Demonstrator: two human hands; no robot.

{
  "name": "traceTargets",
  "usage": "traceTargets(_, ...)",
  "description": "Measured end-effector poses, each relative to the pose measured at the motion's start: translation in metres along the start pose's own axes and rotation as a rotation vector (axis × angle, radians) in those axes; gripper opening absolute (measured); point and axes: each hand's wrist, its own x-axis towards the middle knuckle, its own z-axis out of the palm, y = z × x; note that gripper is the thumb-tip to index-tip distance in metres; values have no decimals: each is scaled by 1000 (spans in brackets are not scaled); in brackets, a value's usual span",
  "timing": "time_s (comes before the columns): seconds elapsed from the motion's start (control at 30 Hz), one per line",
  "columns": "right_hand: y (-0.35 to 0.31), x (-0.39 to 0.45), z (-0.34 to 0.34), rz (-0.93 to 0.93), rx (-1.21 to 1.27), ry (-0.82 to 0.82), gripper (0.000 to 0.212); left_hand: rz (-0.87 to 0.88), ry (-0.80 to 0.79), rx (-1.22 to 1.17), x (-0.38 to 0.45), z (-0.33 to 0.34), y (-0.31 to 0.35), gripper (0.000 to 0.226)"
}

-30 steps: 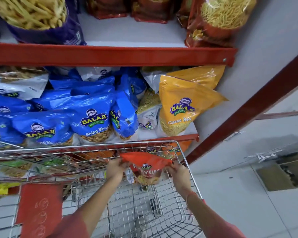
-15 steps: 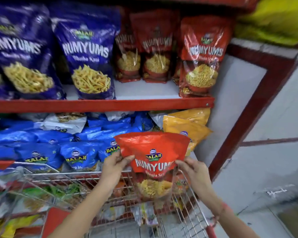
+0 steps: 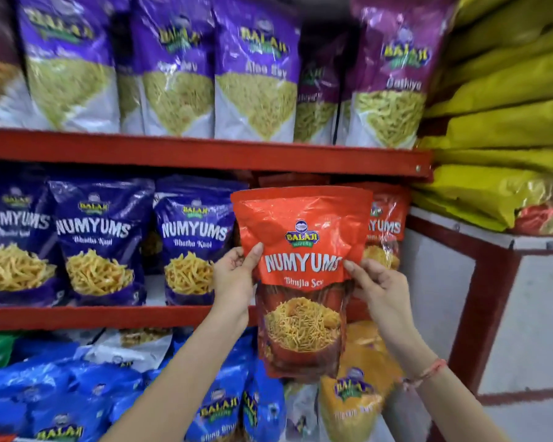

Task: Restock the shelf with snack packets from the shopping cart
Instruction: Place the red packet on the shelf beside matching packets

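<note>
I hold a red Numyums Bhujia Sev packet (image 3: pixel 302 275) upright in front of the middle shelf (image 3: pixel 109 315). My left hand (image 3: pixel 235 279) grips its left edge and my right hand (image 3: pixel 375 287) grips its right edge. Behind it on the same shelf stands another red Numyums packet (image 3: pixel 387 224), partly hidden. Dark blue Numyums packets (image 3: pixel 98 237) fill the shelf to the left. The shopping cart is out of view.
Purple and white sev packets (image 3: pixel 256 74) line the top shelf (image 3: pixel 205 151). Light blue packets (image 3: pixel 61 397) and a yellow packet (image 3: pixel 355 397) lie on the lower shelf. Yellow sacks (image 3: pixel 505 122) are stacked on a white cabinet (image 3: pixel 524 298) to the right.
Both hands lifted the red packet out of the cart and up to the middle shelf. The view tilted upward, so the cart dropped out of sight.
</note>
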Motion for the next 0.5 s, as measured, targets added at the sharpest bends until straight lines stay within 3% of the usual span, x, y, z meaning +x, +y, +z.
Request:
traceTargets(0.13,2,46,13,10,13,79,29,-5,43,-63,41,25,5,8)
traceTargets(0.27,28,91,31,-13,-89,191,41,-35,78,-59,78,46,-5,10)
traceTargets(0.5,62,152,67,57,-155,360,21,-17,208,7,139,65,-39,15)
